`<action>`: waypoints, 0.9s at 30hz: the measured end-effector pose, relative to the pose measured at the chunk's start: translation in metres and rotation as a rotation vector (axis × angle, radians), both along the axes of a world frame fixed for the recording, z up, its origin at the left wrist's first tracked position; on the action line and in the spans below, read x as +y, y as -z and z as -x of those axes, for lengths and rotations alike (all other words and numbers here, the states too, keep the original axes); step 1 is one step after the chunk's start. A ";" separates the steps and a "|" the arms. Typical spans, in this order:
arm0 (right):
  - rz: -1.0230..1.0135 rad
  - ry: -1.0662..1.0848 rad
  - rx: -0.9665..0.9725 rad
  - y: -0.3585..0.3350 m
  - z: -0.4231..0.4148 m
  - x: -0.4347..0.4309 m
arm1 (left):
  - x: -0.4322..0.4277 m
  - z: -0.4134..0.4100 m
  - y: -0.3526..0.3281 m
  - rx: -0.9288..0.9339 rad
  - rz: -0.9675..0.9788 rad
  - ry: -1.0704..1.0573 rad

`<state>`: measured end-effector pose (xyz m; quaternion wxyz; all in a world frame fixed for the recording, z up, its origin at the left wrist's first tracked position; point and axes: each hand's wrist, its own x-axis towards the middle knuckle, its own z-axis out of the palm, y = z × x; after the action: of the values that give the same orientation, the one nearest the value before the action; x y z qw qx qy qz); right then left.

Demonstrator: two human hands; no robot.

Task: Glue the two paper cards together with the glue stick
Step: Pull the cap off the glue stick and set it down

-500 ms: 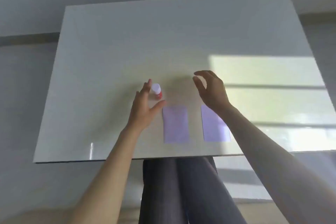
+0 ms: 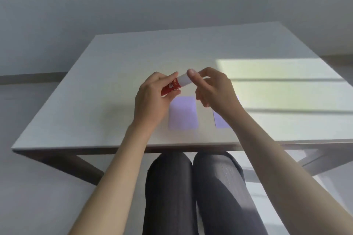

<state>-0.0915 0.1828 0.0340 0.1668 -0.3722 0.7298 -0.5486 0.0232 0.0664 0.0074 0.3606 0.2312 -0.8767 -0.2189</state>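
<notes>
both hands (image 2: 152,97) grip glue stick (image 2: 176,84) above cards (image 2: 183,112).

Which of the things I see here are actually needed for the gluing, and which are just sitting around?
Part of the job:
- glue stick, held by the left hand, right hand on its white cap
- left purple card
- right purple card, partly hidden by the right arm

Just there:
- white table; nothing else lies on it

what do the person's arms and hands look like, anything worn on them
Both forearms are bare up to the frame edge, with no sleeves in view. The left hand and right hand carry no gloves, rings, watch or bracelet that can be seen. The nails look short and unpainted.
</notes>
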 end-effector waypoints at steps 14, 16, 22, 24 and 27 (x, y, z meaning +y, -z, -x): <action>-0.048 -0.081 0.037 -0.030 0.015 0.023 | 0.033 0.005 -0.042 -0.081 0.286 -0.038; -0.040 -0.050 0.103 -0.027 0.015 0.023 | 0.033 0.005 -0.041 -0.080 0.291 -0.024; -0.039 -0.139 0.016 -0.024 0.013 0.024 | 0.030 0.001 -0.036 -0.098 0.279 -0.031; -0.026 -0.085 0.051 -0.023 0.010 0.022 | 0.030 0.000 -0.034 -0.099 0.270 -0.027; 0.047 -0.138 0.068 -0.022 0.011 0.022 | 0.027 -0.004 -0.031 -0.098 0.245 -0.024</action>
<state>-0.1021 0.2048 0.0560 0.1706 -0.4440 0.6944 -0.5399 0.0268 0.0936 0.0381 0.3457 0.2065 -0.9105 -0.0944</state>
